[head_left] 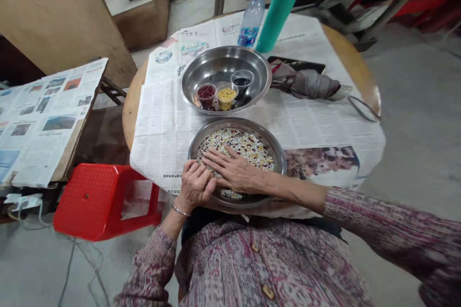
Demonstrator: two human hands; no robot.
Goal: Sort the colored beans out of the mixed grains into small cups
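Observation:
The near metal bowl (282, 159) holds a mix of white grains with yellow, dark red and black beans (254, 147). My right hand (230, 169) lies flat on this mix, its fingers stretched toward the bowl's left side. At the left rim, my left hand (196, 183) has its fingers curled over the edge, gripping the bowl. Just beyond stands a larger metal bowl (185, 87). Inside it are three clear cups: one of red beans (206, 92), one of yellow beans (226, 93), one of black beans (242, 81).
Newspaper (158, 120) covers the round table. A water bottle (252, 17), a tall green bottle (279, 14) and a folded grey umbrella (313, 84) are behind and right of the bowls. A red stool (88, 196) stands at the left, below a newspaper-covered board (43, 124).

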